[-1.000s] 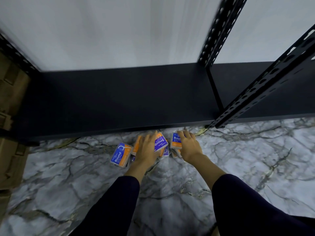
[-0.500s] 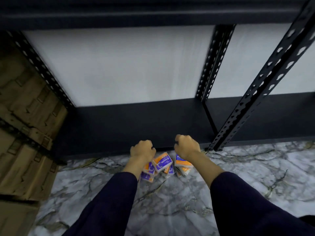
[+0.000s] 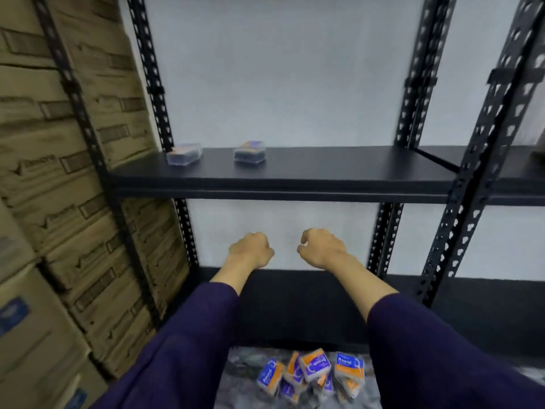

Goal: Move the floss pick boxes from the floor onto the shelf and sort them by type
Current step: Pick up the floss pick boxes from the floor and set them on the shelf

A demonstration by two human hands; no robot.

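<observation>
Several orange-and-purple floss pick boxes (image 3: pixel 314 366) lie in a heap on the marble floor between my forearms; some read "Round", one reads "Smooth". Two clear-lidded boxes stand apart on the black upper shelf (image 3: pixel 339 172), one at the far left (image 3: pixel 184 154) and one a little to its right (image 3: pixel 249 152). My left hand (image 3: pixel 250 250) and my right hand (image 3: pixel 323 247) are raised side by side below that shelf, in front of the white wall. Both have curled fingers, and no box shows in either.
Stacked brown cardboard cartons (image 3: pixel 59 172) fill the rack on the left. Black perforated uprights (image 3: pixel 460 202) stand to the right and at the back. The black bottom shelf (image 3: pixel 300 308) sits just behind the heap of boxes.
Both hands have risen from the heap on the floor to the height of the gap under the upper shelf. The view has tilted upward, so the upper shelf and its two boxes now show.
</observation>
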